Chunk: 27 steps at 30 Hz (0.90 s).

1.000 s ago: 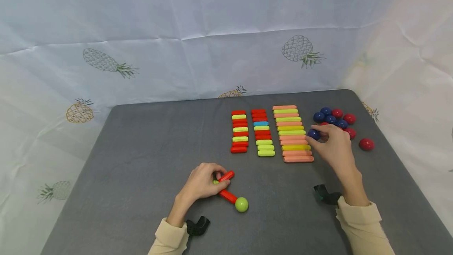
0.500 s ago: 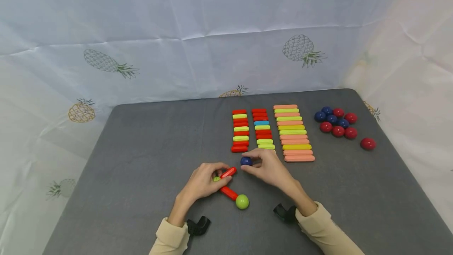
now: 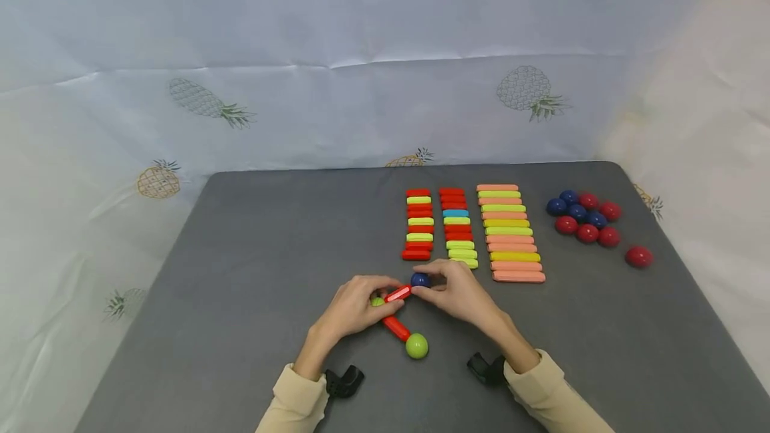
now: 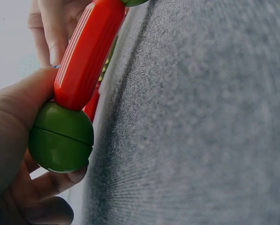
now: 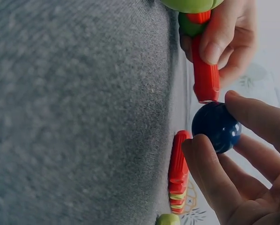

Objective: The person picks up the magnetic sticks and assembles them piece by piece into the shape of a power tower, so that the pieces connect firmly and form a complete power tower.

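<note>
My left hand point(image 3: 355, 306) pinches a red rod point(image 5: 206, 77) between thumb and fingers. That rod joins a green ball point(image 4: 60, 138), partly covered by the hand in the head view. From the same ball a second red rod point(image 3: 397, 328) runs toward me, ending in another green ball point(image 3: 416, 346). Together the two rods make a V. Between thumb and fingertips my right hand point(image 3: 460, 293) pinches a shiny dark blue ball point(image 5: 215, 125). The ball is right at the free end of the held red rod.
Behind the hands lie two columns of short rods, one red and lime point(image 3: 420, 222), one including a blue rod point(image 3: 455, 214). Right of them is a column of longer peach and yellow rods point(image 3: 510, 239). Several blue and red balls point(image 3: 587, 233) cluster at the right; one red ball point(image 3: 639, 257) sits apart.
My right hand has brought the blue ball leftward from the cluster to the rod's end. My left hand keeps its hold on the red rod. The head view has shifted slightly.
</note>
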Each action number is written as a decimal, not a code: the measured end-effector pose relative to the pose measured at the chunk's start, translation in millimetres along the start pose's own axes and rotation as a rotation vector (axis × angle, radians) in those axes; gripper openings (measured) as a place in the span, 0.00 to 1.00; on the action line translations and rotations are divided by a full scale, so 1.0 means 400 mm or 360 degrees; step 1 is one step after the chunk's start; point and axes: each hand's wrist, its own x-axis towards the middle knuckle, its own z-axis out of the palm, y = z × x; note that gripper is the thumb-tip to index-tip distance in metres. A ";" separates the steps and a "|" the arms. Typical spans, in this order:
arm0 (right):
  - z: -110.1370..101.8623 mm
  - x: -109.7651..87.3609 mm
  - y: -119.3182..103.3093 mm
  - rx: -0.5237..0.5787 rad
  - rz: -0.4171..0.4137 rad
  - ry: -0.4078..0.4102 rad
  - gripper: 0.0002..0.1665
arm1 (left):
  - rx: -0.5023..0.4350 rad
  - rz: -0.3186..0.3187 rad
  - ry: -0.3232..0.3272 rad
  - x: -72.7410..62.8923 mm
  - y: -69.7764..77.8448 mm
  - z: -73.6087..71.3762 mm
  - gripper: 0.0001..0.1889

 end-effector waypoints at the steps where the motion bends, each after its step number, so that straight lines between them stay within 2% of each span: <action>1: 0.000 -0.001 0.001 -0.0003 0.0008 0.0003 0.24 | 0.0002 0.0008 -0.0005 0.001 0.001 0.000 0.13; 12: 0.004 -0.005 0.007 -0.0031 0.0025 -0.0020 0.27 | 0.0002 0.0028 -0.0042 -0.001 0.004 0.002 0.14; 18: 0.006 -0.004 0.006 -0.0035 0.0002 -0.0024 0.25 | 0.0008 0.0051 -0.0016 -0.004 0.003 0.003 0.15; 27: 0.011 0.005 0.005 -0.0008 -0.0006 -0.0033 0.25 | -0.0079 0.0046 -0.0007 -0.008 -0.004 0.000 0.15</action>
